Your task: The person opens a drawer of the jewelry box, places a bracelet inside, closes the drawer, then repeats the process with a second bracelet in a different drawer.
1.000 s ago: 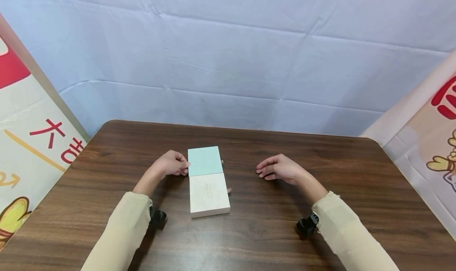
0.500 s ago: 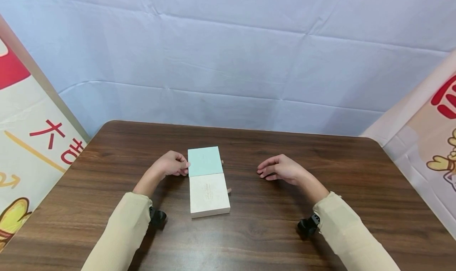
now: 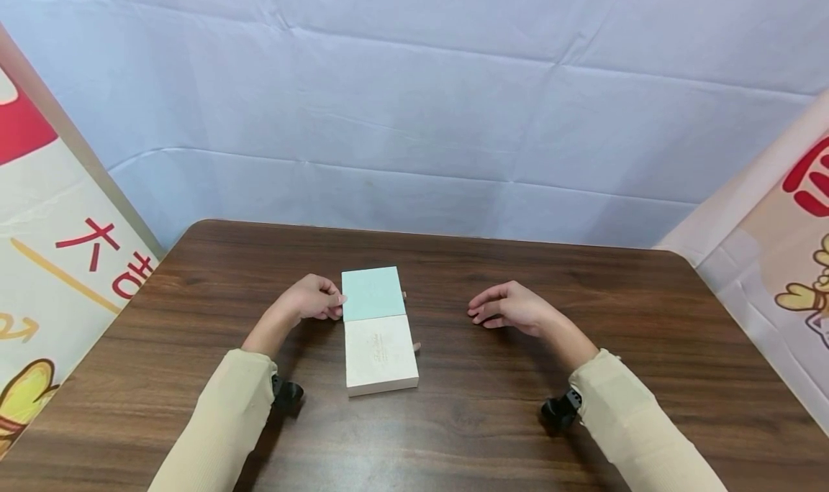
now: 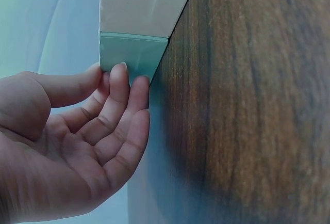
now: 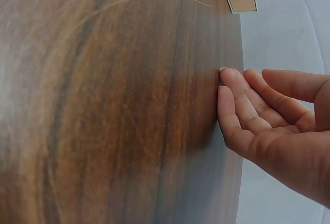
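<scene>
Two flat square boxes lie on the table, touching edge to edge: a mint-green box [image 3: 373, 294] at the back and a white box [image 3: 381, 355] with faint gold lettering in front. Each has a small ribbon tab on its right side. My left hand [image 3: 314, 297] is at the mint box's left side; in the left wrist view the thumb and fingertips touch that side and its top edge, the fingers loosely bent. To the right of the boxes, apart from them, my right hand [image 3: 508, 308] holds nothing; its loosely bent fingertips rest on or just above the table.
The dark wood-grain table [image 3: 453, 434] has rounded back corners. A pale blue-white cloth [image 3: 414, 118] hangs behind it. Printed banners stand at the left [image 3: 58, 276] and right [image 3: 784, 276]. Both wrists wear black cameras under cream sleeves.
</scene>
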`<act>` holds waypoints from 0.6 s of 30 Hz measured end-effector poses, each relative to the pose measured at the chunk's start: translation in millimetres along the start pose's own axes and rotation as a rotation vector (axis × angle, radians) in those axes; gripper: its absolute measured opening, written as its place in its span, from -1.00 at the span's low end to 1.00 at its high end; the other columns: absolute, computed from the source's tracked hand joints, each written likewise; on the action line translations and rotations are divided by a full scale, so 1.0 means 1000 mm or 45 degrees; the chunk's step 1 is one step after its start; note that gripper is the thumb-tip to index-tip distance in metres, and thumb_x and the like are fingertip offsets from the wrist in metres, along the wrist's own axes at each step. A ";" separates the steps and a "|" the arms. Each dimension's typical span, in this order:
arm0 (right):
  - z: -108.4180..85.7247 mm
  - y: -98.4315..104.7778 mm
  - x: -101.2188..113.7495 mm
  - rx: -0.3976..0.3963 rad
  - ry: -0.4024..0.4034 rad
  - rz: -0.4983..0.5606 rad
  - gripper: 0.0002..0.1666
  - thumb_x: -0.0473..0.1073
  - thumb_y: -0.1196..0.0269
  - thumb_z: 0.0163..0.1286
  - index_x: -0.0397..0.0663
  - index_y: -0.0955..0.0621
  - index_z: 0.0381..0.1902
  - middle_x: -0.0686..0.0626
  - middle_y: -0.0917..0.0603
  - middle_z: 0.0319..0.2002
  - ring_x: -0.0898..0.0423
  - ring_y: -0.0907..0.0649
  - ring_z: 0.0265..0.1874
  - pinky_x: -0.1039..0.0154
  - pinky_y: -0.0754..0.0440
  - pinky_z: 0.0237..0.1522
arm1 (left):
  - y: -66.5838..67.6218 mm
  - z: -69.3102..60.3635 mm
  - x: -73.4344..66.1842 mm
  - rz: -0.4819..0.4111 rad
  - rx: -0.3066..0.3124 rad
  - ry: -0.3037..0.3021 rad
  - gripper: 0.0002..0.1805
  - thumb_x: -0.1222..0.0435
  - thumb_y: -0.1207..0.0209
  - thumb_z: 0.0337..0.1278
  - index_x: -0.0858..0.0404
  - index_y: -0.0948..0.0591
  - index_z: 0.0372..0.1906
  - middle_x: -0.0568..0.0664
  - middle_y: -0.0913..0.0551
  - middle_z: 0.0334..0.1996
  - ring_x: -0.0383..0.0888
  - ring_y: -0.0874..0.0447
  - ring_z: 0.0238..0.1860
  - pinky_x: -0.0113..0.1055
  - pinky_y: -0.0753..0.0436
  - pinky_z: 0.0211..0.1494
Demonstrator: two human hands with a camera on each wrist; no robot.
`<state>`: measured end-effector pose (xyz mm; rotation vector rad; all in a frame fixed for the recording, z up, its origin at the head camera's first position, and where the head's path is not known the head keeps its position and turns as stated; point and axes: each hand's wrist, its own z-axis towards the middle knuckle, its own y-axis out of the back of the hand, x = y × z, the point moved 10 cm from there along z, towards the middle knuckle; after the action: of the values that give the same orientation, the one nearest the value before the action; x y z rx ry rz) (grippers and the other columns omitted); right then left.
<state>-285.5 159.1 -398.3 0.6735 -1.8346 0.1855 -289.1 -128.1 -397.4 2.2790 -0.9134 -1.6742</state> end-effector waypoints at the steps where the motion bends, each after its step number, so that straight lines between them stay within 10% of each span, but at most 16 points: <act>1: 0.000 0.000 0.000 -0.001 0.001 0.000 -0.64 -0.44 -0.06 0.30 -0.55 -0.42 0.03 -0.33 -0.56 -0.05 -0.08 -0.60 -0.10 0.06 -0.52 -0.05 | 0.000 0.000 0.000 0.003 0.000 -0.002 -0.82 0.36 -0.03 0.27 0.42 -0.54 -0.36 0.09 -0.62 -0.47 -0.13 -0.61 -0.40 -0.29 -0.54 -0.29; 18: -0.005 0.010 -0.003 -0.006 -0.005 -0.015 -0.62 -0.40 -0.01 0.35 -0.53 -0.38 0.09 -0.31 -0.57 -0.08 -0.13 -0.58 -0.07 0.05 -0.52 -0.06 | 0.004 -0.001 0.000 0.025 0.015 -0.025 -0.80 0.32 -0.04 0.28 0.42 -0.53 -0.32 0.09 -0.62 -0.44 -0.13 -0.62 -0.38 -0.28 -0.54 -0.26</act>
<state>-286.6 170.6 -397.3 0.6812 -1.8338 0.1724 -289.3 -131.3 -395.6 2.2575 -0.9496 -1.6902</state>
